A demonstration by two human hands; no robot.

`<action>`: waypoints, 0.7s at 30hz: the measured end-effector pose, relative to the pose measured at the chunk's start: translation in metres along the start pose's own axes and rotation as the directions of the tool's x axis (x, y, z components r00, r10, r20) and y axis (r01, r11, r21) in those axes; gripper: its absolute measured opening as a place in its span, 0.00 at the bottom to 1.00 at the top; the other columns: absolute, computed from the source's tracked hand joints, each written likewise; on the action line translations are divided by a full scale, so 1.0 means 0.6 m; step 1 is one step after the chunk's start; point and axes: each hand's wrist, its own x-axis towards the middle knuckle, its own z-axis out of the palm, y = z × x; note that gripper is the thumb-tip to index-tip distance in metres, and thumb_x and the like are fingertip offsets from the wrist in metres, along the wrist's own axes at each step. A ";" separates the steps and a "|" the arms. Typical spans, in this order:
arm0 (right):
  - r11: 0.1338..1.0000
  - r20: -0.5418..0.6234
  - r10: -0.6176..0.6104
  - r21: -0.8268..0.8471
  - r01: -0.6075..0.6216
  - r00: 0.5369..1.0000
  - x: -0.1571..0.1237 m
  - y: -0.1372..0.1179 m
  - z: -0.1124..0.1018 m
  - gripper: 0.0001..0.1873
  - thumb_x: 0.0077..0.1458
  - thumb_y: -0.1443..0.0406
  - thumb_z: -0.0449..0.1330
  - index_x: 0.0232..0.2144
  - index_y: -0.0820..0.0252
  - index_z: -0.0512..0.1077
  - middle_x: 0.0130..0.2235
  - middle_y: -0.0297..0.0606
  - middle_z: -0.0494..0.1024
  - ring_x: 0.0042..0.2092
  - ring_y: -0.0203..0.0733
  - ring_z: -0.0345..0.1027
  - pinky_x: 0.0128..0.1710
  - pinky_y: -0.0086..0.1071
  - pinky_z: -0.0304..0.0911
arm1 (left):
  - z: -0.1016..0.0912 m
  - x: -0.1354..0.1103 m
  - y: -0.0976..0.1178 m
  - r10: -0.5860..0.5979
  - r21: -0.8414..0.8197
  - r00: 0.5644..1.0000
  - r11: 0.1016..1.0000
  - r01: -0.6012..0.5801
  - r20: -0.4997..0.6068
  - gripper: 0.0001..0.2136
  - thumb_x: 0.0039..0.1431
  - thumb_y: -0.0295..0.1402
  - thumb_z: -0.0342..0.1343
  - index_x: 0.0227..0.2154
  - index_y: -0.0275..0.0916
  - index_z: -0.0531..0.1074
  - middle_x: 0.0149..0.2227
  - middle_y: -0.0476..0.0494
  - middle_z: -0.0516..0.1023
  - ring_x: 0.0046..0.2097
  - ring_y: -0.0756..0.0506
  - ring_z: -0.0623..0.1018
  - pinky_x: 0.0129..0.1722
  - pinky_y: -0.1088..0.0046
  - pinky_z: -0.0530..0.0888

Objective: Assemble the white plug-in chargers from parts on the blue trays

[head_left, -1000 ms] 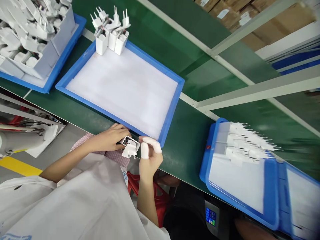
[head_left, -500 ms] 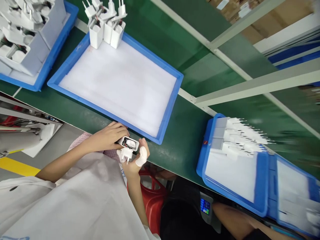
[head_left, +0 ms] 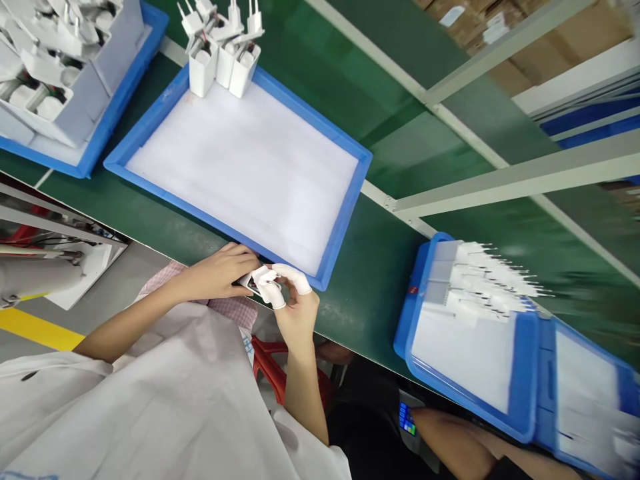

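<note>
Head view, items from the hands outward: left hand (head_left: 215, 275), bare, fingers curled around one end of a white power adapter (head_left: 253, 285); right hand (head_left: 296, 315), its white finger cots (head_left: 290, 274) pinching the other end, so both hands meet on the piece. Adapter mostly hidden by fingers, dark interior barely visible, held just over the near edge of a green conveyor belt (head_left: 380, 267). Nearest, just beyond the fingertips: blue-rimmed tray (head_left: 313, 112) lined with white foam, three upright white adapters (head_left: 223, 67) clustered at its far corner, prongs up. Upper left: second blue tray (head_left: 117, 113) bearing a white compartment box (head_left: 75, 80) packed with more adapters. Right: third blue tray (head_left: 409, 340) with adapters (head_left: 493, 277) in rows, prongs pointing away from the hands. Below the belt: pink checked cloth (head_left: 230, 310), white smock (head_left: 150, 400), red stool (head_left: 265, 367). Lower right: a co-worker's bare forearm (head_left: 450, 440), beside a small digital display (head_left: 407, 420). Upper right: pale metal frame (head_left: 520, 177), cardboard boxes (head_left: 550, 40).
</note>
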 end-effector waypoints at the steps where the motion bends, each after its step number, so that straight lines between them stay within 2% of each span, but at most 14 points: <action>1: 0.996 -0.061 -0.064 -0.066 0.060 0.996 -0.004 0.000 0.002 0.11 0.58 0.69 0.61 0.44 0.55 0.72 0.43 0.37 0.80 0.43 0.41 0.77 0.44 0.35 0.72 | 0.000 0.000 0.000 0.002 -0.003 1.000 1.000 -0.002 -0.004 0.16 0.64 0.43 0.56 0.46 0.34 0.70 0.47 0.39 0.75 0.51 0.40 0.69 0.52 0.64 0.62; 3: 0.965 -0.171 -0.227 -0.171 0.198 0.959 -0.013 -0.002 0.011 0.12 0.59 0.70 0.60 0.46 0.54 0.71 0.41 0.37 0.80 0.42 0.41 0.77 0.43 0.35 0.73 | 0.000 -0.001 0.001 0.003 -0.008 1.000 1.000 -0.003 -0.011 0.16 0.64 0.42 0.56 0.45 0.34 0.70 0.47 0.39 0.75 0.50 0.40 0.69 0.52 0.64 0.62; 6: 0.896 -0.183 -0.413 -0.258 0.362 0.892 -0.021 -0.005 0.030 0.19 0.59 0.64 0.62 0.52 0.57 0.67 0.44 0.45 0.79 0.45 0.47 0.77 0.42 0.39 0.75 | 0.001 -0.001 0.002 -0.001 -0.018 1.000 1.000 0.000 -0.014 0.14 0.63 0.40 0.57 0.45 0.34 0.70 0.46 0.40 0.75 0.50 0.41 0.69 0.52 0.64 0.62; 8: 0.878 -0.174 -0.436 -0.297 0.375 0.883 -0.021 -0.007 0.040 0.26 0.56 0.62 0.65 0.55 0.59 0.65 0.45 0.49 0.78 0.46 0.50 0.76 0.42 0.42 0.75 | 0.002 -0.001 0.002 -0.005 -0.017 1.000 1.000 0.005 -0.016 0.13 0.63 0.38 0.57 0.45 0.34 0.70 0.46 0.40 0.75 0.49 0.41 0.69 0.51 0.64 0.62; 9: 0.883 -0.187 -0.423 -0.307 0.356 0.887 -0.020 -0.008 0.042 0.25 0.56 0.63 0.66 0.54 0.59 0.66 0.45 0.49 0.78 0.46 0.50 0.76 0.42 0.41 0.75 | 0.002 0.000 0.002 -0.006 -0.014 1.000 1.000 0.006 -0.016 0.13 0.63 0.37 0.57 0.45 0.33 0.70 0.46 0.40 0.76 0.49 0.41 0.69 0.51 0.64 0.62; 12: 0.928 -0.207 -0.338 -0.235 0.289 0.918 -0.016 -0.004 0.032 0.14 0.56 0.68 0.65 0.45 0.57 0.70 0.39 0.41 0.80 0.40 0.44 0.77 0.38 0.36 0.75 | 0.001 0.001 0.002 0.000 -0.010 1.000 1.000 -0.001 -0.017 0.15 0.64 0.39 0.57 0.46 0.33 0.70 0.46 0.39 0.76 0.50 0.40 0.69 0.52 0.64 0.62; 14: 0.950 -0.147 -0.297 -0.144 0.276 0.944 -0.013 -0.001 0.013 0.08 0.56 0.69 0.64 0.39 0.56 0.71 0.34 0.36 0.79 0.35 0.41 0.77 0.35 0.33 0.75 | -0.001 0.001 0.003 0.009 -0.016 1.000 1.000 -0.009 -0.014 0.15 0.64 0.40 0.57 0.45 0.33 0.71 0.46 0.39 0.76 0.50 0.40 0.69 0.52 0.64 0.62; 16: 0.950 -0.030 -0.299 -0.104 0.294 0.954 -0.009 -0.001 -0.010 0.08 0.55 0.71 0.64 0.37 0.55 0.72 0.36 0.36 0.80 0.35 0.40 0.77 0.37 0.33 0.76 | -0.003 0.002 0.004 0.014 -0.023 1.000 1.000 -0.015 -0.004 0.14 0.63 0.39 0.57 0.44 0.32 0.71 0.45 0.39 0.76 0.50 0.40 0.70 0.52 0.64 0.62; 19: 0.942 0.141 -0.304 -0.107 0.319 0.942 0.001 -0.009 -0.035 0.12 0.56 0.72 0.64 0.43 0.55 0.73 0.45 0.41 0.80 0.44 0.45 0.78 0.44 0.37 0.76 | -0.006 0.003 0.005 0.011 -0.026 1.000 1.000 -0.010 0.014 0.14 0.64 0.39 0.56 0.45 0.32 0.72 0.45 0.39 0.77 0.49 0.40 0.70 0.52 0.64 0.62; 21: 0.944 0.203 -0.290 -0.098 0.314 0.935 0.007 -0.015 -0.041 0.17 0.56 0.72 0.63 0.48 0.55 0.73 0.48 0.43 0.79 0.48 0.47 0.76 0.47 0.37 0.76 | -0.005 0.003 0.005 0.003 -0.023 1.000 1.000 -0.003 0.016 0.14 0.64 0.39 0.56 0.44 0.32 0.72 0.45 0.39 0.77 0.49 0.40 0.70 0.52 0.64 0.62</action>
